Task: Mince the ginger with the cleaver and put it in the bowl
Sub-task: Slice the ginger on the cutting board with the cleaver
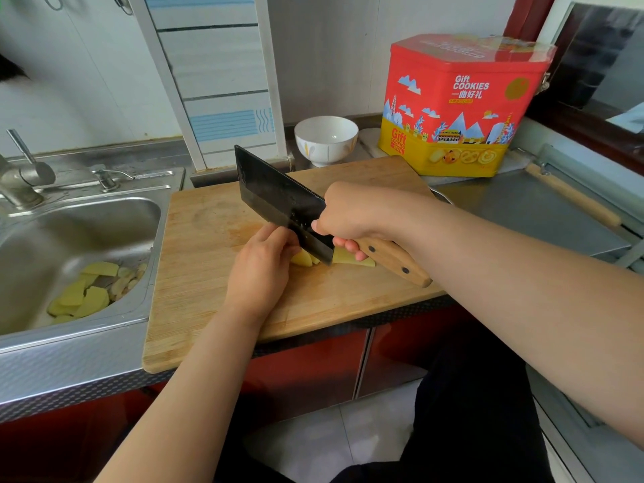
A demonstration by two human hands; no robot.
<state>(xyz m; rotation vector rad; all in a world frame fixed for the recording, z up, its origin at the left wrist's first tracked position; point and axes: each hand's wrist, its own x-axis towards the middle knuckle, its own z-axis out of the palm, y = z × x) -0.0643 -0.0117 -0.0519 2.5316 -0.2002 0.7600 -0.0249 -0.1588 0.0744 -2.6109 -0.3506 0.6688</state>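
From the head view, my main worry was the left hand (262,263): its fingertips sat right against the cleaver (278,200) blade, so a slip on the wet ginger (302,259) could have brought the edge onto them. A piece could also have skidded off the board (209,273) toward the sink (69,238), where pale slices already lay. My right hand (352,217) was clamped round the cleaver at the top of its wooden handle, blade tilted down into the ginger. My left hand was curled over the ginger, pinning it, though I could not see the fingertips clearly. The ginger lay mid-board under the blade; the bowl (326,139) stood empty behind the board.
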